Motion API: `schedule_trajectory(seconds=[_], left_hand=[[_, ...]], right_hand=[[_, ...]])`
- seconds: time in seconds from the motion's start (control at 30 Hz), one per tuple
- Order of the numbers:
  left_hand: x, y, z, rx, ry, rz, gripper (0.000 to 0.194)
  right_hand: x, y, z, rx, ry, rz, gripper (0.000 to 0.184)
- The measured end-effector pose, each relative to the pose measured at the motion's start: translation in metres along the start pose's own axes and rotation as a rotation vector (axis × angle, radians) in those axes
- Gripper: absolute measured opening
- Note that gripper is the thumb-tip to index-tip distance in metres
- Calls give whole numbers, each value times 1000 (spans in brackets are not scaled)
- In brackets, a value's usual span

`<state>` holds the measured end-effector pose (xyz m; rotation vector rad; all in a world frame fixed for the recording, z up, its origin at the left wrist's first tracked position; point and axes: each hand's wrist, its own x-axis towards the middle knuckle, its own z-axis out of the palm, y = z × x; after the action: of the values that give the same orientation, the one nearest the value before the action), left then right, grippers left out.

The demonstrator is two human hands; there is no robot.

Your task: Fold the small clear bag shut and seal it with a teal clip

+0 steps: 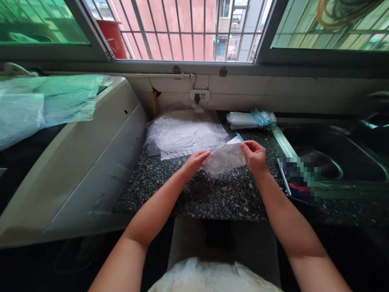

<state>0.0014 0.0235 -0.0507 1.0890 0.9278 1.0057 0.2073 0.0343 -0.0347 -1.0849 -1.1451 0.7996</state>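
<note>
A small clear plastic zip bag [224,158] with a blue strip at its top is held just above the speckled dark granite counter [212,194]. My left hand [197,160] pinches the bag's left edge with closed fingers. At the bag's right edge, my right hand [255,156] grips it near the blue strip, fingers closed too. Behind the bag lies a heap of clear plastic bags [182,134] on the counter.
A stack of folded bags with blue strips [251,119] lies at the back by the steel sink [331,158]. A phone-like flat object [296,182] rests on the sink's edge. A white appliance [82,162] stands left. A wall socket [199,96] sits under the barred window.
</note>
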Motion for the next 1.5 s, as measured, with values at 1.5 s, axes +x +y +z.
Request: schedule_trajectory(seconds=[1.5], left_hand=[[1, 3, -2, 171, -30, 27, 42]], right_hand=[[-14, 3, 5, -12, -183, 23, 21]])
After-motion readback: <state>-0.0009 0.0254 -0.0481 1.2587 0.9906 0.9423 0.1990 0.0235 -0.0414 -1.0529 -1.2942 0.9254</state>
